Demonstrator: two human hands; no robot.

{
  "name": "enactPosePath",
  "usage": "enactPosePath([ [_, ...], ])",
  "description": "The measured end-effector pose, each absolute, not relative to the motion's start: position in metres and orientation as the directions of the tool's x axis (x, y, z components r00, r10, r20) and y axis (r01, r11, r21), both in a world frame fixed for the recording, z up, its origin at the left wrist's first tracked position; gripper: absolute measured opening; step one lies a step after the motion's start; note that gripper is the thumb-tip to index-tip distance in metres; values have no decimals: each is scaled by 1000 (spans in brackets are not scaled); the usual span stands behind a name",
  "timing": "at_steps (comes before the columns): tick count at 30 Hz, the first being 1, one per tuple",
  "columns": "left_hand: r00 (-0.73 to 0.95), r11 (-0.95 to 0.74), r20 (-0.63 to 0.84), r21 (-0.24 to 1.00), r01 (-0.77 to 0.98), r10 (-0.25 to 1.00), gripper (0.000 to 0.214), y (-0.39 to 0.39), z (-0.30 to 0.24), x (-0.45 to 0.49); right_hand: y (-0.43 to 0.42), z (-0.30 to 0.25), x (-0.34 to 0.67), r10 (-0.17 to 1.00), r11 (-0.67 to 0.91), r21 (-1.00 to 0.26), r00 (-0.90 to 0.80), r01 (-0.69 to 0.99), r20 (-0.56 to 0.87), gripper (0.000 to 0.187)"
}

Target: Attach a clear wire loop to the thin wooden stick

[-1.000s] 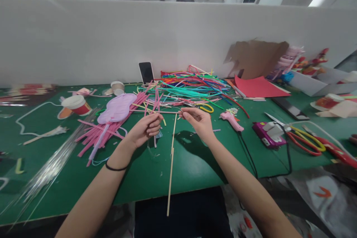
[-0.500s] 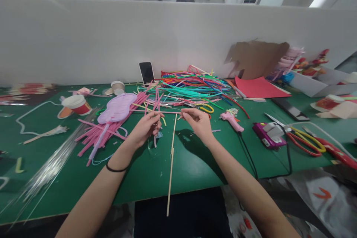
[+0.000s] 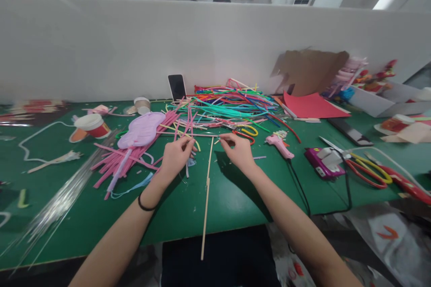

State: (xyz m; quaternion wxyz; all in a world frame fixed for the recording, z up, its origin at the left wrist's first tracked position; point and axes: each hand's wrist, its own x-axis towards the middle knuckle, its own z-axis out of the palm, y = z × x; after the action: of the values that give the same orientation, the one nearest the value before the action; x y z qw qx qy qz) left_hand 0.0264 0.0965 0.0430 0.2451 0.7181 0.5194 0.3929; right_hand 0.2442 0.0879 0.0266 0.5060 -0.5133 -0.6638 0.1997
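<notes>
Crowding the hands [image 3: 177, 156] [image 3: 238, 150] are pink strips [image 3: 167, 122] and scissors [image 3: 253, 135].

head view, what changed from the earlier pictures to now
The left hand turned and its wrist shifted right, uncovering a blue tassel. The right hand eased nearer the wearer, baring a red handle. No grasp or release is clear. Wooden stick and pink glue gun stayed put.

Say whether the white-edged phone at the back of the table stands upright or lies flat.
Upright: the phone rises before the pale partition, its dark front facing the camera.
</notes>
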Motion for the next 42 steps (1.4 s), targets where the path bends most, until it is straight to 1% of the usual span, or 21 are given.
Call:
enactPosePath([
  [3, 166, -390, 379, 654, 649, 911, 25, 96, 43, 26, 87, 27, 242, 891, 381, -774, 23, 505, 454, 17],
  [7, 182, -404, 387, 629, 664, 904, 25, 95, 42, 26, 86, 27, 242, 901, 344, -753, 29, 561, 434, 13],
  [10, 205, -419, 397, 586, 693, 895, 25, 95, 41, 26, 86, 28, 244, 900, 315, -692, 28, 650, 436, 15],
  [14, 245, -446, 435, 451, 773, 866, 25, 94, 37, 27, 86, 28, 246, 898, 279, -577, 6, 768, 441, 20],
  [17, 251, -434, 444, 376, 819, 860, 26, 93, 36, 28, 85, 28, 244, 909, 253, -563, 6, 787, 417, 16],
  [20, 264, -422, 436, 320, 848, 860, 23, 93, 36, 28, 84, 27, 242, 917, 253, -550, -16, 796, 398, 21],
  [24, 289, -423, 427, 262, 867, 857, 23, 91, 36, 29, 83, 25, 239, 918, 266, -491, -63, 829, 391, 22],
  [30, 287, -412, 426, 239, 879, 858, 23, 91, 37, 29, 82, 24, 237, 924, 245, -464, -60, 851, 378, 23],
  [38, 313, -427, 390, 249, 869, 866, 21, 88, 38, 34, 83, 22, 235, 932, 198, -370, -58, 908, 358, 27],
  [42, 307, -424, 403, 243, 872, 862, 23, 89, 37, 32, 82, 23, 234, 934, 210, -346, -83, 915, 348, 28],
])
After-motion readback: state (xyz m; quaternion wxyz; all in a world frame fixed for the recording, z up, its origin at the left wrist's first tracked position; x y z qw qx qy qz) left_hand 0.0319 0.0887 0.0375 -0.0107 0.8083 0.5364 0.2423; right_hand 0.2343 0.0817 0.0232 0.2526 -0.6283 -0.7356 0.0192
